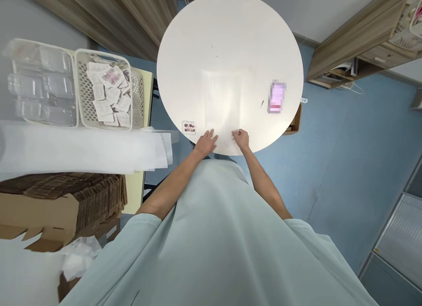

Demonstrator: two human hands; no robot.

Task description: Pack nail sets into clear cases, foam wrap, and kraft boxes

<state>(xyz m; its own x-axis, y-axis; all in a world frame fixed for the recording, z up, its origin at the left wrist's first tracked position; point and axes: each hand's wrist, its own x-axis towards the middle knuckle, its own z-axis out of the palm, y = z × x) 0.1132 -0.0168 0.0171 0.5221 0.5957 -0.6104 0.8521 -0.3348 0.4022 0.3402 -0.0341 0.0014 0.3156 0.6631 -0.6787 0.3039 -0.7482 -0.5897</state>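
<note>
A thin, whitish see-through sheet (223, 99) lies flat on the round white table (184, 46), reaching toward its near edge. My left hand (206, 143) rests with fingers spread at the sheet's near left edge. At the near right edge, my right hand (241, 139) has its fingertips pinched together on the sheet. Just left of my left hand, a small clear pack (189, 127) with rows of dark red round pieces sits near the table's rim.
A blurred pink phone-like item (277, 97) lies on the table's right side. Left of me are a white basket of small printed packets (110, 95), clear plastic trays (46, 86), a stack of white sheets (82, 148) and folded cardboard boxes (66, 205).
</note>
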